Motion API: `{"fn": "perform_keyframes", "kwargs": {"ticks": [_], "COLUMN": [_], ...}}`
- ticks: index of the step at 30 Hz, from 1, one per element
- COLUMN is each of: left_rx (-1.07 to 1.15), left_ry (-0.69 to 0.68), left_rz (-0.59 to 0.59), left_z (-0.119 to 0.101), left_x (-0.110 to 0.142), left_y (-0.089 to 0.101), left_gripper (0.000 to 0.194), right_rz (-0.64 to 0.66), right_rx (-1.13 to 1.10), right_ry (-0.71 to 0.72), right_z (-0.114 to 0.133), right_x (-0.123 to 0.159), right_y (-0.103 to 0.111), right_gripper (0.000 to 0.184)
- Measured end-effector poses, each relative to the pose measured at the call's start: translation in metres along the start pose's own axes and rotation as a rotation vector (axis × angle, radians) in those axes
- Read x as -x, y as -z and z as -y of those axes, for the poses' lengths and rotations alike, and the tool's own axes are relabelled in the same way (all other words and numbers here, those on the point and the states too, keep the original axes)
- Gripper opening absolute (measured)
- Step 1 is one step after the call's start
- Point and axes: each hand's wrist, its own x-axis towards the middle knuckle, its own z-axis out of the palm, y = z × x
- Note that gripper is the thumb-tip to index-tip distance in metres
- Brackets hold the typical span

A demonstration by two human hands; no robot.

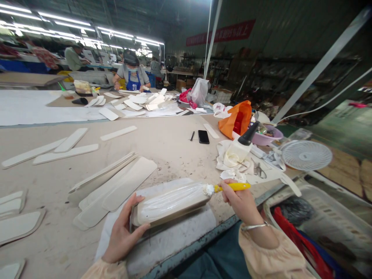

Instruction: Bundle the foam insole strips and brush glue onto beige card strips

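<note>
My right hand (236, 199) is closed round the yellow handle of a brush (232, 187). Its white-coated bristles touch the right end of the top panel in a stack of long white panels (174, 199). Wet, glossy white streaks run along that panel. My left hand (124, 228) grips the stack's left end, fingers on the far side and thumb on the near side. Beneath the stack lies a white sheet (200, 221). More rounded panels (130, 184) are fanned out just beyond my left hand.
Loose panels (66, 153) lie to the left. Farther right are a phone (204, 136), a white bottle with a black top (241, 147), scissors (259, 170), an orange bag (236, 118) and a white fan (307, 155). A co-worker (132, 75) sits across the table.
</note>
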Motion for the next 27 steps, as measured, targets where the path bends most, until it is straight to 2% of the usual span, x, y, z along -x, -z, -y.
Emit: {"fn": "perform_keyframes", "kwargs": {"ticks": [3,7,10,13,16,19,22,25,27], "left_rx": [-0.001,0.027,0.047,0.069,0.09,0.071,0.056,0.059,0.062], "left_ry": [-0.013,0.001,0.016,0.032,0.035,0.034,0.017,0.011,0.017], "left_rz": [0.001,0.004,-0.008,-0.021,-0.043,-0.053,-0.052,-0.058,-0.057], "left_z": [0.002,0.002,-0.001,-0.003,-0.004,-0.006,-0.008,-0.008,-0.007], "left_x": [0.0,0.0,0.0,0.001,0.001,0.001,0.001,0.001,0.001], "left_y": [0.0,0.0,0.0,-0.001,-0.002,-0.003,-0.003,-0.003,-0.003], "left_gripper": [0.078,0.076,0.077,0.078,0.079,0.077,0.077,0.076,0.074], "right_rz": [-0.07,-0.119,-0.073,0.015,-0.001,-0.035,0.061,0.177,0.162], "right_rx": [-0.046,-0.26,-0.34,-0.281,-0.184,-0.195,-0.311,-0.313,-0.256], "right_ry": [0.046,0.046,0.03,0.01,0.006,-0.013,-0.031,-0.019,-0.024], "right_z": [-0.003,-0.001,0.003,0.004,0.002,0.003,0.008,0.01,0.007], "right_x": [0.003,0.007,0.005,0.002,0.002,0.007,0.013,0.015,0.013], "right_y": [0.006,0.003,-0.007,-0.014,-0.011,-0.005,-0.008,-0.016,-0.015], "right_gripper": [0.027,0.027,0.028,0.03,0.035,0.032,0.031,0.03,0.029]}}
